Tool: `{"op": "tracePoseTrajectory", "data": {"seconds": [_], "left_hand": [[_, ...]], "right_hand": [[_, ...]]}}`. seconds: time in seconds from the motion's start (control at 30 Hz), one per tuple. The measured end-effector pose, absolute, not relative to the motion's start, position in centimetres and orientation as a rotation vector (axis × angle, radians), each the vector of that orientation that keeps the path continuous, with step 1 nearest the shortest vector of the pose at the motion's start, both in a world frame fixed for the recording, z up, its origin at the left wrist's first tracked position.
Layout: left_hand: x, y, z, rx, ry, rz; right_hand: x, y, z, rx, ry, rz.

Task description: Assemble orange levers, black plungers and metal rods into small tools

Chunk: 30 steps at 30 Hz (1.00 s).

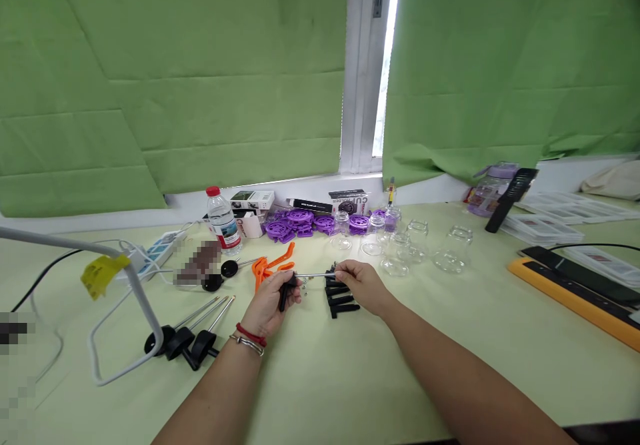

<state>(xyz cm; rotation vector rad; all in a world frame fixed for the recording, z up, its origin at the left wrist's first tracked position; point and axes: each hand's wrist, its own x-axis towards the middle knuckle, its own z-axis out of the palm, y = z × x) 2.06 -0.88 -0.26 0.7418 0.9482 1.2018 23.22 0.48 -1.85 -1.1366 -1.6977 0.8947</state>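
Over the middle of the table, my left hand (273, 298) is closed around a black plastic handle-like piece (285, 294). My right hand (363, 285) pinches the right end of a thin metal rod (315, 275), which runs level across to the black piece. Whether the rod sits inside that piece I cannot tell. Several black plastic pieces (343, 309) lie in a row below my right hand. Small metal bits (305, 290) show between the hands. Orange plastic parts (260, 268) lie just beyond my left hand. Left of it are several metal rods with black round ends (204, 345).
Purple plastic parts (300, 221) are piled at the back, beside boxes (253, 199) and a water bottle (223, 225). Several glass jars (417, 241) stand right of centre. A white metal frame (145, 298) rises at left. An orange-edged device (565, 305) and black comb (511, 199) are at right.
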Motion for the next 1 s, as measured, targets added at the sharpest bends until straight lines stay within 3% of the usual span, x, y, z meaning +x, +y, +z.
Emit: {"op": "tracePoseTrajectory", "data": {"seconds": [0.6, 1.0], "left_hand": [[2.1, -0.9, -0.5, 0.779, 0.902, 1.178], [1.8, -0.7, -0.4, 0.733, 0.942, 1.214]], "right_hand": [[22.7, 0.3, -2.0, -1.238, -1.72, 0.934], [22.8, 0.9, -3.0, -1.031, -1.572, 1.09]]}}
